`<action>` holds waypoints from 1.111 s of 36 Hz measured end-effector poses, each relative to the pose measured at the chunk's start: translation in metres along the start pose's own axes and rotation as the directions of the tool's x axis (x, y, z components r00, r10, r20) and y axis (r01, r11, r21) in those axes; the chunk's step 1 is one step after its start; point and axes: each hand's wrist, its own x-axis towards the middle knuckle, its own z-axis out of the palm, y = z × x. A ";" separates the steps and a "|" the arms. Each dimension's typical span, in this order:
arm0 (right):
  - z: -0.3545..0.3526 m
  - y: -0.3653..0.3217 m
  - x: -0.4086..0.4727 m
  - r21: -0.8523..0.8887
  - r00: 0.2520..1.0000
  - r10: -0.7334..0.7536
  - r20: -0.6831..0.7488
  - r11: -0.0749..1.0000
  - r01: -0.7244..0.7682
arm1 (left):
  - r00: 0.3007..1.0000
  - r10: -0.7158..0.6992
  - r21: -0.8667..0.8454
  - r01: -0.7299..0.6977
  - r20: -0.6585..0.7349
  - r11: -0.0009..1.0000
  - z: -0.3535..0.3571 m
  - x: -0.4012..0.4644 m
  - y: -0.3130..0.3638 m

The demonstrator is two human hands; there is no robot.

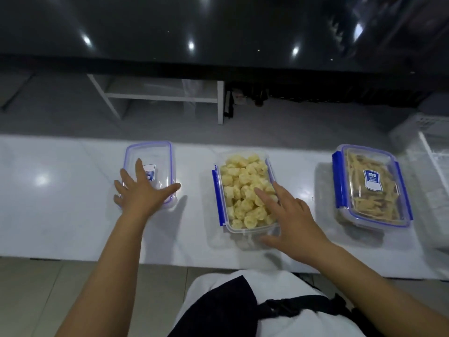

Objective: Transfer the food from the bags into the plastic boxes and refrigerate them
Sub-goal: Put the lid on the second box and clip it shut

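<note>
Our left hand [143, 190] lies spread flat on the loose lid [150, 171]; our right hand [289, 220], fingers open, cups the near corner of the open box [245, 229] of pale food [245, 188]. Lid looks light, stiff, slick: we'd lift it by the edge just under our left thumb.
</note>
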 end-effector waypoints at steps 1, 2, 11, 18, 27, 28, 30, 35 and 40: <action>0.001 -0.002 0.003 -0.016 1.000 0.010 -0.014 1.000 -0.011 | 0.999 -0.029 0.012 0.028 0.033 1.000 0.003 0.004 -0.001; 0.001 -0.003 0.006 -0.019 0.999 0.029 -0.029 0.999 -0.029 | 0.998 -0.041 0.030 0.040 0.053 0.999 0.007 0.007 -0.002; 0.009 -0.009 0.013 0.075 0.978 0.127 -0.163 0.990 -0.116 | 0.997 -0.069 0.094 0.072 -0.028 0.993 0.019 0.019 -0.007; -0.011 -0.028 0.013 0.279 0.980 0.116 -0.164 0.958 -0.067 | 1.000 -0.012 -0.042 0.013 0.028 0.999 0.002 0.003 -0.010; -0.071 -0.061 0.021 0.974 0.981 0.189 0.037 0.214 -0.077 | 0.921 0.389 -0.529 -0.314 0.032 0.788 -0.033 -0.091 0.058; -0.075 -0.062 0.023 0.992 0.986 0.156 0.064 0.100 -0.080 | 0.903 0.429 -0.504 -0.355 0.034 0.787 -0.032 -0.101 0.069; -0.080 -0.065 0.029 0.999 0.992 0.117 0.047 0.008 -0.048 | 0.869 0.494 -0.439 -0.430 0.038 0.789 -0.029 -0.119 0.088; -0.084 -0.049 0.040 1.000 0.972 0.236 -0.021 0.007 0.020 | 0.831 0.544 -0.577 -0.390 0.115 0.718 -0.025 -0.123 0.109; -0.088 -0.014 0.050 0.992 0.970 0.209 0.120 0.011 -0.126 | 0.881 0.417 -0.826 -0.056 0.224 0.561 -0.026 -0.082 0.091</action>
